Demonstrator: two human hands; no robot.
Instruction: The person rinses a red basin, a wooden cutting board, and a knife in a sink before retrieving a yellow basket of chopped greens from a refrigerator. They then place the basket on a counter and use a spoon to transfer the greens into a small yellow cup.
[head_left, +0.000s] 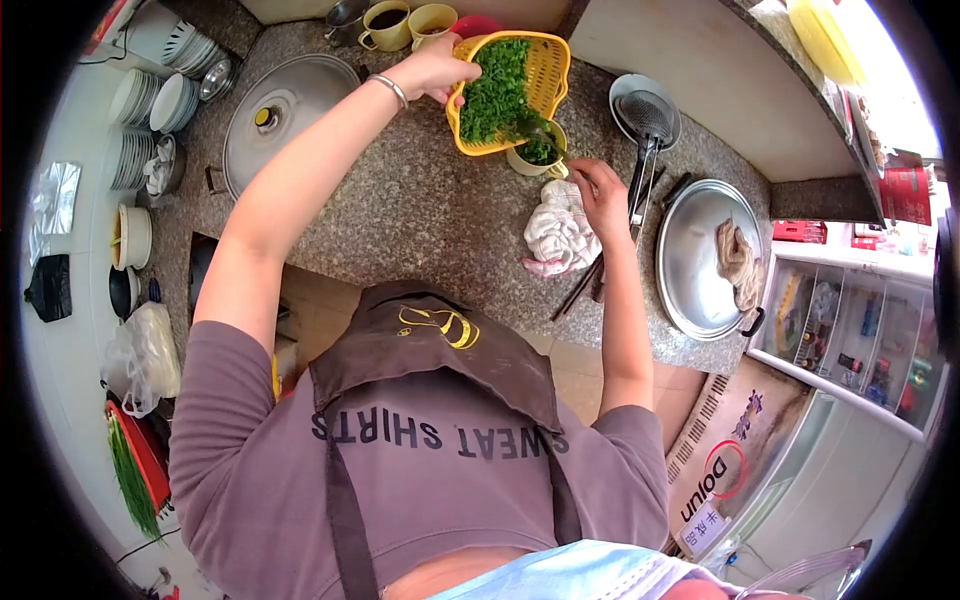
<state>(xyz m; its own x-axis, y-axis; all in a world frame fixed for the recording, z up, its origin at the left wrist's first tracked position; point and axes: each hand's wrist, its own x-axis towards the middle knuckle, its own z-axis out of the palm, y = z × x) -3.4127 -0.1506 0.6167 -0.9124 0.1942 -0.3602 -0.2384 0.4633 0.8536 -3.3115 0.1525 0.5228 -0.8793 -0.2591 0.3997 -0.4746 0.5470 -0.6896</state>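
My left hand (436, 72) grips the left rim of a yellow plastic basket (548, 78). Chopped green onions (497, 92) fill the basket, which tilts toward a pale yellow mug (524, 164) just below it. More chopped greens (541, 150) lie inside the mug. Close to the mug's right side, my right hand (597, 192) is closed, fingertips pinched around what looks like a thin dark spoon (537, 126) reaching between basket and mug. The spoon's handle is mostly hidden by the fingers. A crumpled white cloth (562, 228) lies beside my right wrist.
A large lidded pot (285, 110) stands at left, and yellow mugs (386, 26) line the back. On the right are a strainer (645, 112) and a lidded pan (697, 265) with a cloth (738, 262) on it. Stacked plates (134, 100) sit far left.
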